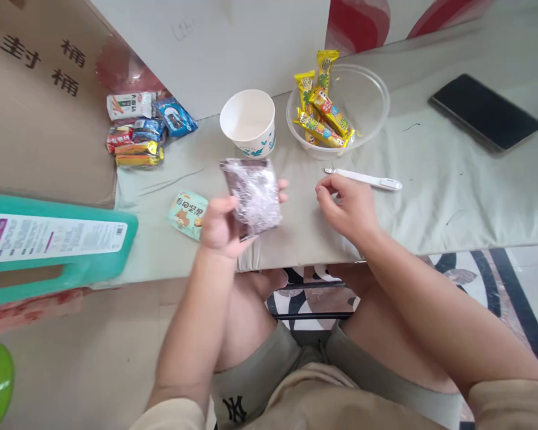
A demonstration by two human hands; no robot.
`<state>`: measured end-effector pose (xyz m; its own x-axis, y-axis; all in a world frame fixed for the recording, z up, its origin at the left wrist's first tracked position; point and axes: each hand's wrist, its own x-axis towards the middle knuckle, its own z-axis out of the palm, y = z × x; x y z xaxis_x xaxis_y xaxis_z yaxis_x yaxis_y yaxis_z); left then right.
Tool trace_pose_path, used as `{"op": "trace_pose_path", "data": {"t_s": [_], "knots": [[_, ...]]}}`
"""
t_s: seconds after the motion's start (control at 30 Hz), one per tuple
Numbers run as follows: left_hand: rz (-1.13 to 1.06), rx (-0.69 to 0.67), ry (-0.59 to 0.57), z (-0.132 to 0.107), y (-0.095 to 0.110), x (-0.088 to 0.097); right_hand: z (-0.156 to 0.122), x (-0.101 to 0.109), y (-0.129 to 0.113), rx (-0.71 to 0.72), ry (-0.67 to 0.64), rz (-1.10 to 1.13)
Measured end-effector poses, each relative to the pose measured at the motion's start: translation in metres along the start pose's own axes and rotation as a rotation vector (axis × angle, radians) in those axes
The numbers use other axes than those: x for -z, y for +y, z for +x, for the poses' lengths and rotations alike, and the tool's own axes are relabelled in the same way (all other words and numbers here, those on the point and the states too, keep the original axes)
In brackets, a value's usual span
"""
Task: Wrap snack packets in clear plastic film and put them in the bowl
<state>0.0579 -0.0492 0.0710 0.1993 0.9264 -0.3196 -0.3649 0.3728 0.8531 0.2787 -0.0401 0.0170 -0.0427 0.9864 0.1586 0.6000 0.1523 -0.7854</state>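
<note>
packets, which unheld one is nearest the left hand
The pale green packet beside the left hand; other unheld ones lie farther off, in the bowl or pile.

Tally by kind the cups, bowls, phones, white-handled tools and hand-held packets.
White paper cup: 1
Clear round plastic bowl: 1
Black rectangular phone: 1
Slim white-handled tool: 1
Shiny brown-edged packet in left hand: 1
Total: 5

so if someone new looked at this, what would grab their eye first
Probably the shiny, crinkled packet in the left hand, near the middle of the view. After that, likely the bright yellow snack packs in the clear bowl, just right of the paper cup, and the big turquoise container at the left edge.
</note>
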Motion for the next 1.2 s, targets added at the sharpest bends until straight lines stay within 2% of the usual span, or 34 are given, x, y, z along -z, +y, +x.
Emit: {"op": "trace_pose_path", "data": {"t_s": [0.07,0.17,0.3,0.47,0.57,0.73,0.83,0.9,1.0,1.1,1.2], "knots": [[-0.117,0.074,-0.033,0.006,-0.022,-0.017,-0.003,0.003,0.006,0.034,0.058,-0.146],[-0.226,0.093,-0.017,0.017,-0.041,-0.023,-0.008,0.010,0.017,-0.006,0.108,-0.392],[-0.224,0.067,0.028,0.024,-0.045,-0.014,-0.009,0.018,0.036,-0.071,0.121,-0.588],[-0.170,-0.022,0.098,0.034,-0.044,-0.003,-0.003,0.022,0.045,-0.086,0.120,-0.599],[-0.144,-0.026,0.119,0.038,-0.041,0.004,-0.004,0.020,0.031,-0.065,0.060,-0.428],[-0.113,0.028,0.076,0.035,-0.038,0.007,-0.014,0.008,-0.003,-0.133,-0.095,0.259],[-0.109,0.035,0.059,0.034,-0.043,0.004,-0.017,-0.003,-0.017,-0.228,-0.252,0.528],[-0.084,0.030,0.061,0.035,-0.048,0.001,-0.016,-0.009,-0.023,-0.307,-0.315,0.609],[-0.058,0.003,0.035,0.035,-0.056,-0.004,-0.015,-0.014,-0.030,-0.385,-0.333,0.684],[-0.056,0.000,0.003,0.035,-0.059,-0.009,-0.015,-0.014,-0.032,-0.417,-0.364,0.687],[-0.074,-0.007,0.034,0.034,-0.058,-0.011,-0.016,-0.011,-0.029,-0.445,-0.395,0.659]]}}
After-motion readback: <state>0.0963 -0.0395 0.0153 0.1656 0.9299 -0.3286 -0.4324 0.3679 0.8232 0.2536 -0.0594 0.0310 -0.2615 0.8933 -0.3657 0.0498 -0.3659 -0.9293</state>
